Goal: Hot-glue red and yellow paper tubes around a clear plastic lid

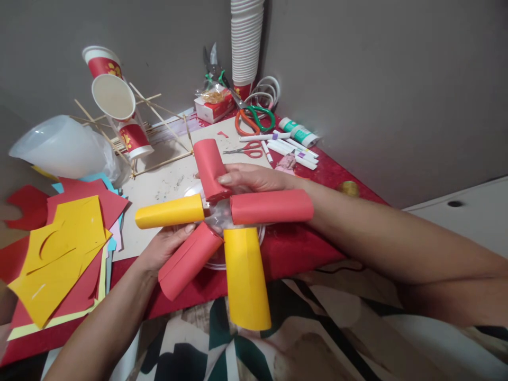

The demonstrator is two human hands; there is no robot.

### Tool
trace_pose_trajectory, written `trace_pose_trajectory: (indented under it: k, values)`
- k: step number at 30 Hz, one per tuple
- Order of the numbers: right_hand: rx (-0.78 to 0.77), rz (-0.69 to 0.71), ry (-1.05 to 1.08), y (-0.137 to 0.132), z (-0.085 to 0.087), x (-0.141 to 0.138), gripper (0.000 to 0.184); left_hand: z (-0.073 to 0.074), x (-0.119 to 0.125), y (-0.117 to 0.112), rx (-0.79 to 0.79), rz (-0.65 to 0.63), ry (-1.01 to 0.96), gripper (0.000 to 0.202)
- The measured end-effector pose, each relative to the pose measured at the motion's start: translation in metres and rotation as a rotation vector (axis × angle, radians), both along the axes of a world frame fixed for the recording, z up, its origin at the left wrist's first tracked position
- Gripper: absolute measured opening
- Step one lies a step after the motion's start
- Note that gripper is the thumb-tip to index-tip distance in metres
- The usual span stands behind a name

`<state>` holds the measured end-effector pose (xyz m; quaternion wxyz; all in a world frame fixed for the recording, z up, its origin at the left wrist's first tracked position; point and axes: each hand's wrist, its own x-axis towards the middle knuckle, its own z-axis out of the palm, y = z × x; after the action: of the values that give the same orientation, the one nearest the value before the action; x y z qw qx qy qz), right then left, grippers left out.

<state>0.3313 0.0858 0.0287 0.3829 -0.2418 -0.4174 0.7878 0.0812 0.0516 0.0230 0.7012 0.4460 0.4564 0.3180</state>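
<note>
Several rolled paper tubes spread out like spokes around a clear plastic centre (219,212). My right hand (254,177) is closed on the upper red paper tube (209,166), its thumb pressing near the tube's inner end. From below left, my left hand (166,244) grips the paper-tube wheel, its thumb between the yellow tube (170,210) and the lower red tube (190,262); its other fingers are hidden. Another red tube (272,206) points right, and a wider yellow tube (246,280) points down toward my lap. A clear round rim shows partly behind the wheel.
At left lies a pile of cut coloured paper (63,248). Behind it stand a stick frame (162,166) with paper cups (114,97) and a translucent container (63,145). Large scissors (257,120), small scissors (250,150), markers (296,154) and a cup stack (246,42) occupy the back.
</note>
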Motion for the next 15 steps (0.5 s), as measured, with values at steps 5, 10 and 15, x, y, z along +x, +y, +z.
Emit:
trace_pose_trajectory:
  k: [5,10,15]
  values:
    - [0.044,0.038,-0.040,-0.0004,0.0002,0.0032,0.040,-0.0002,0.0034,0.0000,0.004,-0.044,-0.054,0.064]
    - [0.075,0.094,-0.129,-0.0009,0.0003,0.0024,0.027,0.0036,0.0085,-0.0006,0.039,-0.089,-0.089,0.066]
    - [0.062,0.078,-0.202,-0.0009,0.0000,0.0016,0.025,-0.0019,0.0061,0.0018,0.074,-0.089,-0.047,0.063]
